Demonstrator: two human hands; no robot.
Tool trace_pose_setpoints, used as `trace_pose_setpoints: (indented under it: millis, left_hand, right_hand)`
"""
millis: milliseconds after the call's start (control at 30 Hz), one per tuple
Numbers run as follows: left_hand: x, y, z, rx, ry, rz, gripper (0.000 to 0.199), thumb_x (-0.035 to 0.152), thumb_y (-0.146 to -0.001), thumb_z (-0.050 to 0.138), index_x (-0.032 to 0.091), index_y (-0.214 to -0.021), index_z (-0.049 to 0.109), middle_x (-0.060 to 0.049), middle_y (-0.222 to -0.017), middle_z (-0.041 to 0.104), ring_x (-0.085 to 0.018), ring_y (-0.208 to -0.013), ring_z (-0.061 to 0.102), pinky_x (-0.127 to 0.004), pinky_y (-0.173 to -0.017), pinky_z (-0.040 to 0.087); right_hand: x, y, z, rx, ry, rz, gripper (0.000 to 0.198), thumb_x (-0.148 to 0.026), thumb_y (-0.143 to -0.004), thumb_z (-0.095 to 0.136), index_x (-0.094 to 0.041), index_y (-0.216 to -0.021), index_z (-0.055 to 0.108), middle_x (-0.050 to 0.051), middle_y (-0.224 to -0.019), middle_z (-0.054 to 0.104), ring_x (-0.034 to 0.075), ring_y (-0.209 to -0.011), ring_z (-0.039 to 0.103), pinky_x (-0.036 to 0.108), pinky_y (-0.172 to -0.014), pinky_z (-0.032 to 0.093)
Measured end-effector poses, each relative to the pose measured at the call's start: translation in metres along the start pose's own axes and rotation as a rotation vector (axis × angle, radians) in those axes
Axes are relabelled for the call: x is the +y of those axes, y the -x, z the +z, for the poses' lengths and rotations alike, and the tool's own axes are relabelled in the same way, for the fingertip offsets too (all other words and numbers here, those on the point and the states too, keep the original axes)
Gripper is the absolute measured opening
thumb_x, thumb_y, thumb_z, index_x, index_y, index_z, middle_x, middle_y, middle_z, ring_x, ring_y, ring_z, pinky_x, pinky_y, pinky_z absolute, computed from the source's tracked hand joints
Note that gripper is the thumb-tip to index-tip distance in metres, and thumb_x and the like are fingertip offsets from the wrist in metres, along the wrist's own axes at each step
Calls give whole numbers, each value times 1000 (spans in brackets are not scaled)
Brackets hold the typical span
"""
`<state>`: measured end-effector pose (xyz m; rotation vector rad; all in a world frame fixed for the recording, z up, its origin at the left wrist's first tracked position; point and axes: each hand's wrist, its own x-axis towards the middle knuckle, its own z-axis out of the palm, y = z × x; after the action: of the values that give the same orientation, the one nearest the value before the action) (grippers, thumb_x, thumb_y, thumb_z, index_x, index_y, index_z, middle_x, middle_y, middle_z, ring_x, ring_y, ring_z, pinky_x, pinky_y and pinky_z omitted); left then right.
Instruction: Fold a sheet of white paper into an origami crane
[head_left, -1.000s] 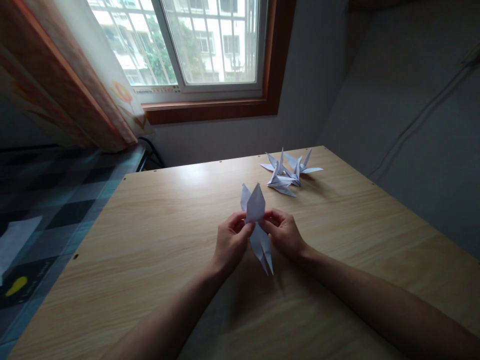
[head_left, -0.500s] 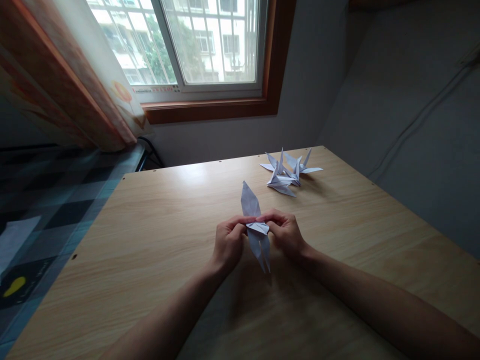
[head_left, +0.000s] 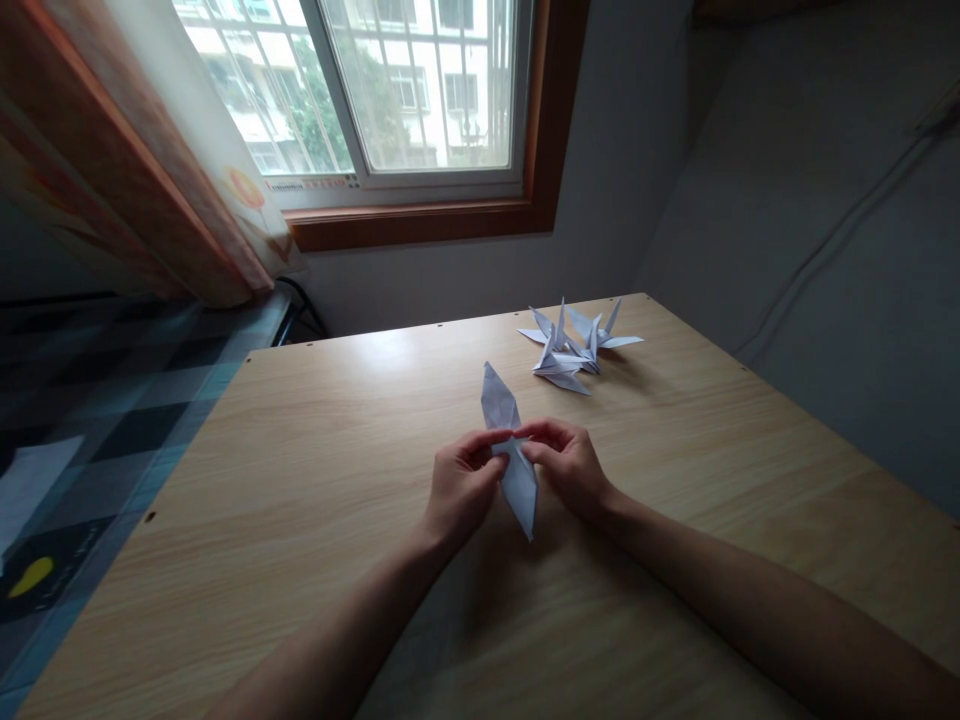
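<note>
A white folded paper (head_left: 520, 485), long and pointed at both ends, is held above the table between my two hands. My left hand (head_left: 466, 478) pinches its left side near the middle, thumb and forefinger closed on it. From the right, my right hand (head_left: 568, 462) grips the same middle part, its thumb on the near face. The forefingers meet at the crease across the paper's middle. One point aims away toward the window, the other down toward me. The far side of the folds is hidden.
Several white paper cranes (head_left: 566, 350) stand in a cluster near the far edge of the wooden table (head_left: 337, 440). To the left lies a checked cloth (head_left: 142, 415) with a white sheet (head_left: 37, 480) on it. A window (head_left: 420, 90) and curtain (head_left: 142, 150) are beyond.
The small flap at the paper's middle and its two split lower points no longer show; one broad point now lies toward me. My thumbs have moved inward onto the paper.
</note>
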<state>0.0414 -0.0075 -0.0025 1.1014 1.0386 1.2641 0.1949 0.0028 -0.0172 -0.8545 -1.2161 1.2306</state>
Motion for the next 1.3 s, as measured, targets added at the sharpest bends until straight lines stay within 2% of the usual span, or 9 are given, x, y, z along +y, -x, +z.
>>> trace_pose_setpoints:
  millis: [200,433,567,667,767,867,967,1100,1300]
  left_hand:
    - [-2,-2,-1,-30,112,21,47,19,-64,80,15,-109,65,-7,-92,74,-19,-85,69,-29,-76,53]
    - [-7,-1,-4,-19,-143,84,42,26,-69,80,15,-108,69,-6,-89,72,-17,-78,65,-26,-69,50]
    - [-7,0,-5,3,-195,201,63,25,-74,77,20,-132,54,-1,-82,68,-13,-71,61,-24,-67,49]
    - [-2,3,-5,59,-262,362,69,23,-78,74,22,-140,46,1,-79,67,-11,-67,58,-24,-67,49]
    - [7,8,-7,59,-389,588,30,22,-82,70,20,-113,67,-3,-84,69,-13,-70,61,-26,-67,50]
    - [14,8,-13,34,-559,868,4,19,-85,67,20,-86,71,-5,-88,70,-16,-79,63,-29,-71,51]
    - [14,0,-21,18,-831,995,12,14,-85,64,21,-79,70,-3,-83,72,-16,-76,60,-30,-71,50]
    - [6,-9,-30,-143,-1141,840,17,7,-83,60,20,-75,68,-2,-83,73,-19,-78,60,-34,-73,48]
    - [10,-2,-30,-332,-1323,686,19,6,-76,56,19,-83,68,-4,-90,72,-23,-87,64,-38,-80,46]
  right_hand:
    - [3,-1,2,-46,-86,-38,35,-29,-72,81,-18,-102,68,6,-93,66,23,-81,64,28,-69,55]
    - [3,0,2,-44,-102,-102,35,-29,-78,82,-19,-108,66,4,-89,67,22,-83,65,29,-74,55]
    - [-2,0,1,-11,-27,-150,39,-32,-82,81,-21,-115,63,3,-87,65,23,-79,64,30,-70,54]
    - [-13,2,1,67,207,-373,34,-27,-89,74,-23,-121,61,2,-86,64,22,-75,60,32,-70,52]
    - [-27,6,2,25,452,-744,24,-14,-98,61,-23,-120,63,4,-89,66,23,-76,58,35,-71,50]
    - [-30,7,-2,-132,620,-986,22,-8,-103,51,-22,-112,65,6,-95,66,23,-80,60,36,-73,51]
    - [-20,1,-9,-215,752,-951,21,-10,-104,47,-19,-97,64,8,-92,64,24,-81,59,36,-74,50]
    - [-3,-8,-17,-346,922,-769,20,-7,-98,53,-18,-83,60,7,-87,63,23,-79,58,33,-73,49]
    - [-12,-3,-18,-542,1152,-576,16,-2,-83,64,-18,-86,63,7,-94,63,25,-90,58,34,-86,47]
